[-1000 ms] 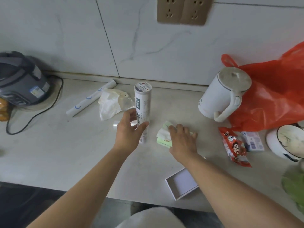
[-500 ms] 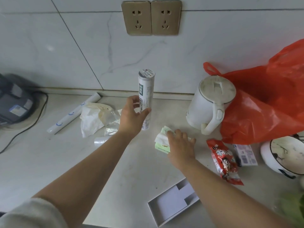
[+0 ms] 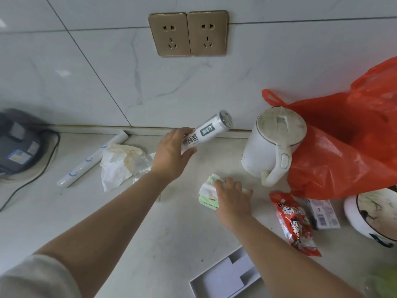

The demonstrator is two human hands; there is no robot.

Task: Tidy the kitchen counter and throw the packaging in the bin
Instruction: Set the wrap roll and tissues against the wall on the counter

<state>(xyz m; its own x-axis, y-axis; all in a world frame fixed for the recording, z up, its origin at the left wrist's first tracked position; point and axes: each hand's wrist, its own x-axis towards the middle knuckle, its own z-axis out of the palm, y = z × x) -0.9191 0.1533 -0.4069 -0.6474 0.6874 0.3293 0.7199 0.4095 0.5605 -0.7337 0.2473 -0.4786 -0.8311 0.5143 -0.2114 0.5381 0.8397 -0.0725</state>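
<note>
My left hand (image 3: 173,154) grips a white tube of cling film (image 3: 209,131) with dark print, tilted so its cap points up and to the right, lifted off the counter near the back wall. My right hand (image 3: 233,197) rests palm down on a small green and white tissue pack (image 3: 207,193) lying on the counter. A crumpled white paper wrapper (image 3: 117,163) and clear plastic scraps (image 3: 146,163) lie left of my left hand. A thin white roll (image 3: 92,161) lies diagonally beyond them.
A white kettle (image 3: 271,148) stands right of centre against a red plastic bag (image 3: 348,145). A red snack packet (image 3: 295,222), a small white box (image 3: 323,214) and a white bowl (image 3: 371,216) sit at the right. An open grey box tray (image 3: 225,276) lies near the front edge. A dark appliance (image 3: 16,145) stands at the left.
My left hand has lifted the tube from upright on the counter and tipped it to the right. My right hand has stayed on the tissue pack. The view has shifted left.
</note>
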